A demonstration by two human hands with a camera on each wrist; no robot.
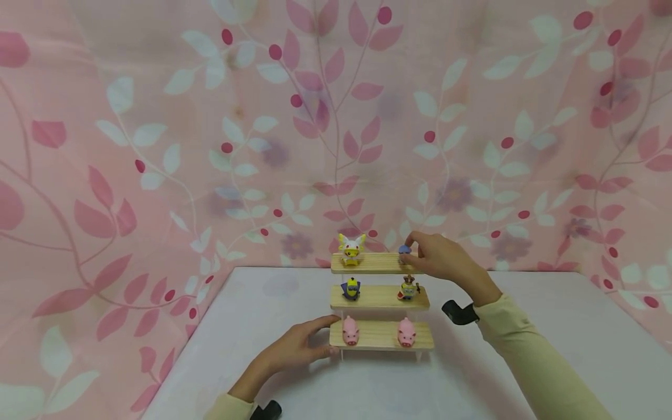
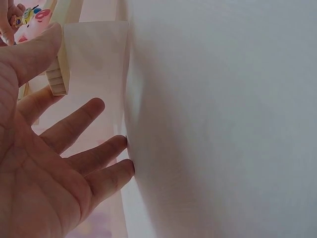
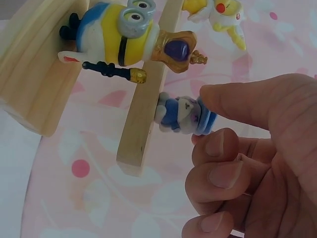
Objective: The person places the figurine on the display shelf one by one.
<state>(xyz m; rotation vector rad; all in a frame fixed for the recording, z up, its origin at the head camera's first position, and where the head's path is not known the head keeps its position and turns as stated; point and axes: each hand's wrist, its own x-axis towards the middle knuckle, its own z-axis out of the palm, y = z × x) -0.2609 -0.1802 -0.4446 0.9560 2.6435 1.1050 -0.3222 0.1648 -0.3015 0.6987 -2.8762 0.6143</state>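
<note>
A three-tier wooden display shelf (image 1: 378,335) with light boards stands on the table. At the lowest board's left end is my left hand (image 1: 291,350); the left wrist view shows its thumb over the board, the index finger at the edge and the other fingers spread. My right hand (image 1: 448,256) pinches a small figurine in a blue hat (image 3: 181,114) at the right end of the top board, thumb and finger at the hat. On the middle board below stands a crowned minion figurine (image 3: 116,34) with a dark staff.
A white figurine with yellow tips (image 1: 352,249) stands top left. Under it is a yellow figurine with a dark cape (image 1: 351,289). Two pink pigs, left (image 1: 350,331) and right (image 1: 406,332), occupy the lowest board. A floral cloth (image 1: 336,116) hangs behind the white-covered table (image 1: 283,291).
</note>
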